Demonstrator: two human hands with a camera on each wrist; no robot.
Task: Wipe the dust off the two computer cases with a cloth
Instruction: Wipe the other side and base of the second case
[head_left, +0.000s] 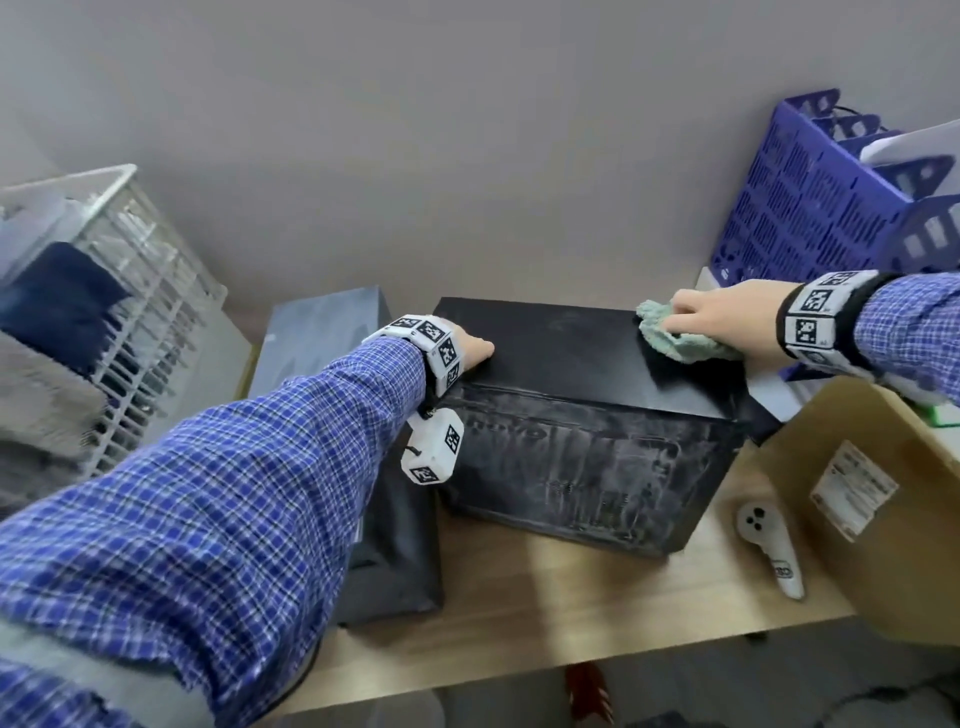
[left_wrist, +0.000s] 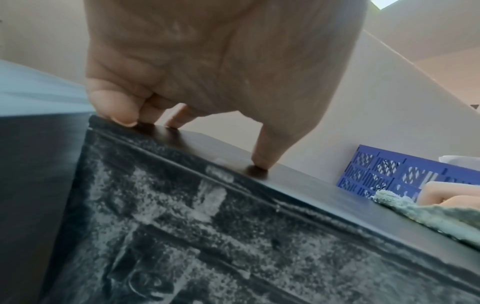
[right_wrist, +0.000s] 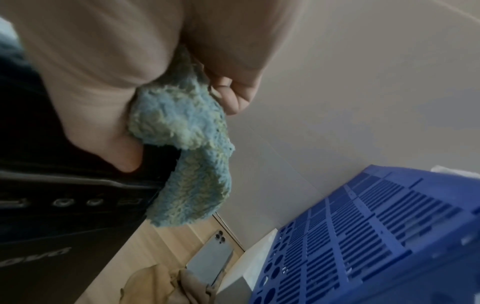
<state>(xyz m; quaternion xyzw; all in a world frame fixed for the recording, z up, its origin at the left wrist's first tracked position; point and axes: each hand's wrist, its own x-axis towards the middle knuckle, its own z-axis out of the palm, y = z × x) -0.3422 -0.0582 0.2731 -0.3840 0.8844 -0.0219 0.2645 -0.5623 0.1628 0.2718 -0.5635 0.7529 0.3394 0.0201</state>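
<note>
The left sleeve (head_left: 234, 493) hides most of the second computer case (head_left: 395, 545).

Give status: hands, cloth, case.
Left hand braces black case top. Right hand presses cloth on far corner. Front panel still dusty. Nothing obstructing.

The left arm, in a blue checked sleeve, reaches from the lower left of the head view to the frame's centre, where the left hand (head_left: 470, 349) rests on its fingertips (left_wrist: 260, 162). The right hand (head_left: 727, 317) enters from the right edge, knuckles up, fingers curled around a wad.
</note>
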